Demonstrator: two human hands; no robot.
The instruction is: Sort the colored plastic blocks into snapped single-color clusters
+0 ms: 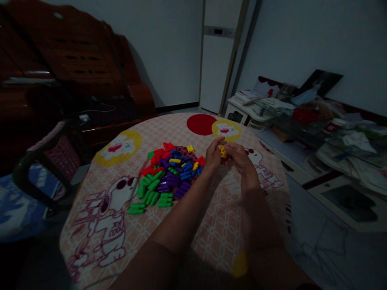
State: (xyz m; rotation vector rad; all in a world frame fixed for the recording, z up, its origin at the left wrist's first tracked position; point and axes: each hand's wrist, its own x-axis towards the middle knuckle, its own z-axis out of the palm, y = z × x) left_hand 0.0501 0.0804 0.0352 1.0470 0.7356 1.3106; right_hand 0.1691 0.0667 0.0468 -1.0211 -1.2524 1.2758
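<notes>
Above the cloth-covered tabletop (223, 229): one yellow block (222, 151), pinched in the grip of your left hand (213, 155) and right hand (239, 156). Left of these: loose pile of red, blue, purple, green, yellow blocks (172, 179).

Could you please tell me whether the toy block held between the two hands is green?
No, the toy block between the left hand and right hand is yellow; green blocks lie on the patterned tablecloth.
</notes>
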